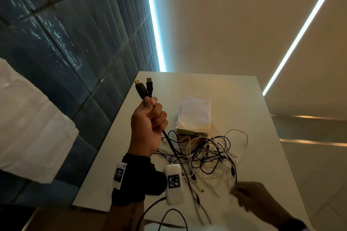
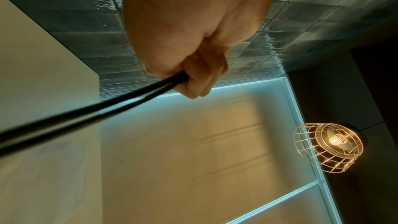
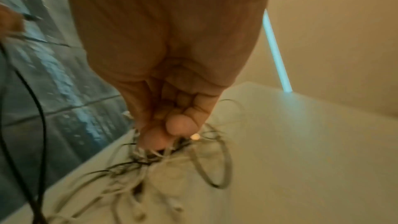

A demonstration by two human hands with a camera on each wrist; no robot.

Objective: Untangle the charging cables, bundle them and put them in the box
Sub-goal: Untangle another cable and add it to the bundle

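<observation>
My left hand (image 1: 153, 112) is raised above the white table (image 1: 244, 99) and grips two black cables (image 2: 86, 117); their plugs (image 1: 144, 87) stick up out of the fist. Both cables run down into a tangle of black and white charging cables (image 1: 206, 154) on the table. My right hand (image 1: 236, 190), blurred, is at the tangle's near right edge. Its thumb and fingertips (image 3: 172, 134) are pressed together on a thin black cable. A small box (image 1: 185, 131) stands behind the tangle, mostly hidden under a white cloth bag (image 1: 194, 114).
A dark blue tiled wall (image 1: 65, 43) runs along the table's left side. White fabric (image 1: 28, 118) hangs at the far left. A caged lamp (image 2: 327, 146) hangs overhead. Bare table surface lies to the right of the tangle and beyond it.
</observation>
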